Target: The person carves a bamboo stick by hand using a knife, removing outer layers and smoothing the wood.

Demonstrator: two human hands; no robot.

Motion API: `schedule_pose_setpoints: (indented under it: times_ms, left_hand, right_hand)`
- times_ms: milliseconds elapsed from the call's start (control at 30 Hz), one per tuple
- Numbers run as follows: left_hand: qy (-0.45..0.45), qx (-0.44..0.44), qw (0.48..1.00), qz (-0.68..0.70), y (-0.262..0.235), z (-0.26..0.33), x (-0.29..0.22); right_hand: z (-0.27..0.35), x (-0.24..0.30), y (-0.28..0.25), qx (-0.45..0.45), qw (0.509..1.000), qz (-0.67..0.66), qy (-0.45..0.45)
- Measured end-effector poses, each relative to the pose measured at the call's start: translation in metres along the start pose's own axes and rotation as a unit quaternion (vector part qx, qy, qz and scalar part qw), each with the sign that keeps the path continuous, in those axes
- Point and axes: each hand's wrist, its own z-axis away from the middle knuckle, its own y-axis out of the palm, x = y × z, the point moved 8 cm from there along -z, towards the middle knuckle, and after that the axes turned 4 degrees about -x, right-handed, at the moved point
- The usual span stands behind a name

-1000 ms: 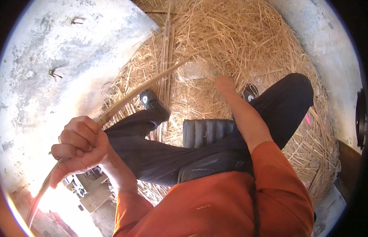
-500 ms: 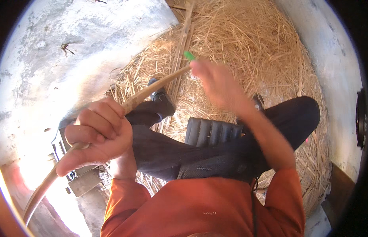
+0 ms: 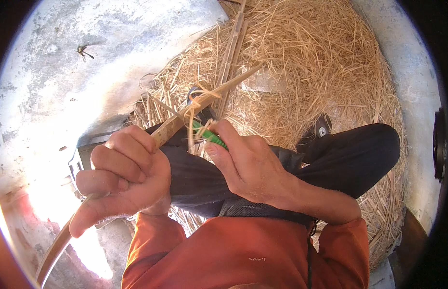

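Our left hand (image 3: 123,180) is fisted round a long bamboo strip (image 3: 185,115), thumb pointing down, holding it slanted over our lap. Our right hand (image 3: 248,166) is wrapped round a green-handled knife (image 3: 209,136), pressed to the strip where thin shavings (image 3: 200,98) curl off above the straw pile (image 3: 305,62).

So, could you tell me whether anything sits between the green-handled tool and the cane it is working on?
Nothing visible does. The right hand holds the green tool right against the cane, which the left hand grips. Only curled shavings peeled off the cane hang around the contact point.
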Motion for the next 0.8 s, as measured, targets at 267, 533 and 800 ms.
schedule_pose_setpoints:
  times_ms: [267, 533, 800]
  left_hand:
    - [-0.008, 0.011, 1.0, 0.016, -0.008, -0.008, 0.001]
    - [0.003, 0.012, 1.0, -0.005, -0.006, -0.008, 0.003]
    - [-0.013, 0.053, 0.997, 0.048, -0.002, -0.01, 0.004]
  right_hand:
    - [-0.016, -0.047, -0.009, -0.043, 0.991, 0.117, 0.042]
    - [-0.012, -0.057, -0.01, -0.074, 0.985, 0.153, 0.028]
    - [-0.018, -0.068, -0.021, -0.052, 0.97, 0.224, 0.078]
